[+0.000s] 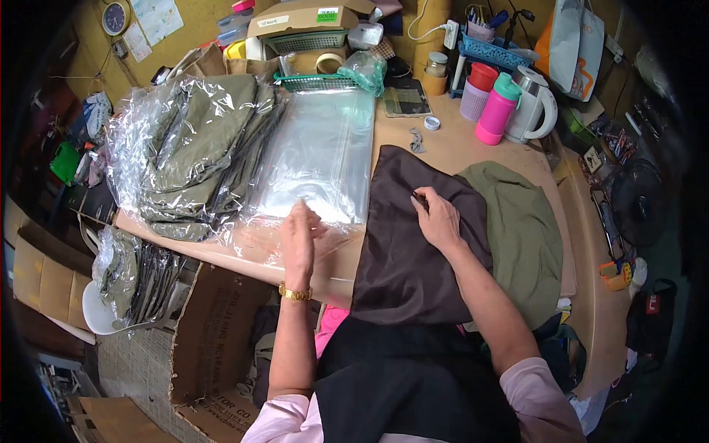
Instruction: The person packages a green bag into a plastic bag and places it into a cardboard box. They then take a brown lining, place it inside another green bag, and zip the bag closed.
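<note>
My left hand (299, 230) is over the near edge of a stack of clear plastic bags (317, 159). Its fingers are curled in, and I cannot make out whether they grip anything. A gold bracelet (295, 293) circles that wrist. On the right, my right hand (439, 220) rests on a dark brown piece of fabric (413, 266), thumb and forefinger drawn together at its surface as if pinching it. The brown fabric hangs over the table's front edge and partly covers an olive green fabric piece (521, 229).
Olive garments in clear plastic (199, 148) are piled at the left. Behind the bags stands a green basket (317, 81). A pink bottle (498, 111) and a kettle (532, 103) stand at back right. An open cardboard box (210, 340) sits below the table's front edge.
</note>
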